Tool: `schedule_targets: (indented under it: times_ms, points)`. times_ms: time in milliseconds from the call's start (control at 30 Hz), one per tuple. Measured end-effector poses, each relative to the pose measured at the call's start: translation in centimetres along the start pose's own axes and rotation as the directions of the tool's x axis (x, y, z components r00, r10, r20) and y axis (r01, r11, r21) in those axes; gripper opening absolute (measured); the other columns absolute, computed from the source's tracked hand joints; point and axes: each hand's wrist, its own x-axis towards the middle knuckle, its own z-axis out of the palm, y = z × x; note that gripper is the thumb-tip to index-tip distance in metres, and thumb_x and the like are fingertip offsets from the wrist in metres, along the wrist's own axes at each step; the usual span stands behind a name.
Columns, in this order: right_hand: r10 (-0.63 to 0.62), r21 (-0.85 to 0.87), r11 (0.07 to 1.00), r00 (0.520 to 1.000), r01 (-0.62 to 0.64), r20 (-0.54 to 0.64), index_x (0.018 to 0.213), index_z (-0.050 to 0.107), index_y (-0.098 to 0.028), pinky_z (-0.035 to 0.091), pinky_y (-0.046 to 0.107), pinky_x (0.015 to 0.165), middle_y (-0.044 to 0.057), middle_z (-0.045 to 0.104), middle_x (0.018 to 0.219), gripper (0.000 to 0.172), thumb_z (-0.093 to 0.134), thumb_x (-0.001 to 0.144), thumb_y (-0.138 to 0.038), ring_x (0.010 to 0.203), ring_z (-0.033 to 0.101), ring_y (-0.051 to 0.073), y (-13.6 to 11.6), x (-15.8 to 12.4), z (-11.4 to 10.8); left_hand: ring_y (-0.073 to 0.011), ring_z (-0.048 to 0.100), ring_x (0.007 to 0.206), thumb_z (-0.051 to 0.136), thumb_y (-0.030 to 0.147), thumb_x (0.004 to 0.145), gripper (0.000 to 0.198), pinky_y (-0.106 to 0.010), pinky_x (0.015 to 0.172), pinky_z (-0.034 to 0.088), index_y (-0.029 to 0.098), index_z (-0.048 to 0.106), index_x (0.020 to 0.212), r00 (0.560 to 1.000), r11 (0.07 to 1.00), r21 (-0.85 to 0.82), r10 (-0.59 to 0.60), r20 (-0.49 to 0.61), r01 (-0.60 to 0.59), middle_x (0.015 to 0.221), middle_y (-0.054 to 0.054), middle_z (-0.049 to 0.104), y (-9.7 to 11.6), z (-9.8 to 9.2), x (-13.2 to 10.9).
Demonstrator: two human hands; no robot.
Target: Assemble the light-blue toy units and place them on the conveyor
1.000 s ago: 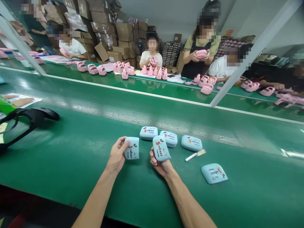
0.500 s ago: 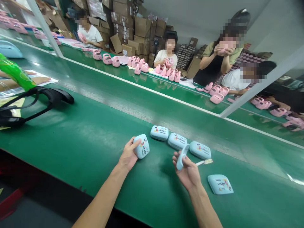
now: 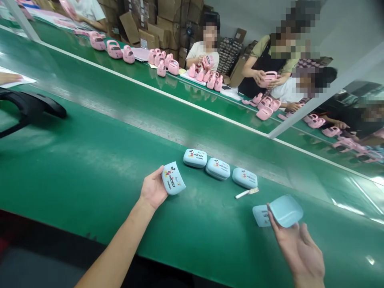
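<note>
Moved right over the table (image 3: 99, 172), the right hand (image 3: 303, 252), half open, grips a hollow cover (image 3: 286, 211) partly hiding a loose cover (image 3: 259, 216), and the left hand (image 3: 154, 190), half curled, pinches a printed cover (image 3: 173, 179) left of a white-handled tool (image 3: 243, 194).

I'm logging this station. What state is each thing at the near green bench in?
Left hand: holding a blue shell, print showing.
Right hand: holding another blue shell, plain side showing.
Third blue shell: lying print up, partly hidden.
Three blue cases: in a row, print showing, apparently shut.
White-handled tool: lying down, not held.
Black curved item: lying, cut off by frame.
White paper: flat, another person's hand over it.
</note>
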Motion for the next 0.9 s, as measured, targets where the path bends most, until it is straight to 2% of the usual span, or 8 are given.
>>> schedule_targets:
  times_ms: [167,333,533,667,800,900]
  points:
    - [-0.057,-0.040,0.998,0.998,0.057,-0.002,0.137,0.061,-0.030,0.045,0.059,0.113,0.009,0.059,0.147,0.041,0.052,0.100,-0.043,0.132,0.060,0.029,0.3,1.1,-2.1,-0.0200,0.070,0.067,0.049,0.016,0.098,0.021,-0.036,0.069,0.058,0.012,0.066,0.087,1.000,1.000,-0.002,-0.006,-0.029,0.006,0.076,-0.007,0.071,0.0,-0.1,0.4]
    - [-0.032,-0.066,0.997,0.999,0.032,0.016,0.139,0.059,-0.035,0.046,0.057,0.111,0.008,0.062,0.144,0.042,0.056,0.098,-0.047,0.130,0.061,0.027,1.3,1.6,-3.1,-0.0197,0.071,0.067,0.050,0.015,0.098,0.018,-0.035,0.069,0.059,0.011,0.066,0.090,0.999,1.000,-0.009,-0.003,-0.050,0.003,0.077,-0.007,0.071,0.1,0.0,0.3]
    - [-0.020,0.009,1.000,0.999,0.019,0.044,0.133,0.062,-0.027,0.048,0.057,0.106,0.013,0.066,0.137,0.045,0.053,0.098,-0.053,0.128,0.062,0.030,1.0,1.6,-2.2,-0.0173,0.070,0.064,0.045,0.014,0.100,0.021,-0.031,0.063,0.060,0.012,0.065,0.092,0.997,1.000,0.024,-0.015,-0.078,0.017,0.075,-0.006,0.070,0.4,0.7,-0.1]
    - [-0.073,0.059,0.996,0.995,0.069,0.066,0.130,0.064,-0.027,0.052,0.051,0.099,0.011,0.067,0.136,0.045,0.047,0.100,-0.055,0.122,0.065,0.026,0.9,2.0,-1.5,-0.0161,0.072,0.070,0.042,0.014,0.102,0.023,-0.028,0.062,0.061,0.011,0.065,0.103,0.995,0.995,0.078,0.063,-0.082,-0.056,0.083,-0.005,0.073,0.5,0.9,0.7]
    - [-0.167,-0.033,0.985,0.977,0.172,0.130,0.134,0.062,-0.028,0.050,0.053,0.103,0.011,0.063,0.142,0.051,0.050,0.097,-0.061,0.122,0.065,0.029,0.6,2.2,-2.0,-0.0152,0.072,0.072,0.039,0.014,0.103,0.026,-0.028,0.062,0.062,0.011,0.065,0.100,0.996,0.988,0.138,0.071,-0.053,-0.063,0.085,-0.005,0.073,0.4,0.7,1.2]
    - [-0.249,-0.214,0.932,0.947,0.291,0.202,0.142,0.055,-0.030,0.043,0.055,0.113,0.010,0.063,0.141,0.058,0.058,0.093,-0.060,0.129,0.060,0.029,-0.1,2.5,-3.1,-0.0162,0.072,0.074,0.039,0.014,0.103,0.027,-0.029,0.062,0.063,0.009,0.066,0.101,0.995,0.986,0.149,0.087,-0.049,-0.079,0.087,-0.006,0.074,0.4,0.7,1.1]
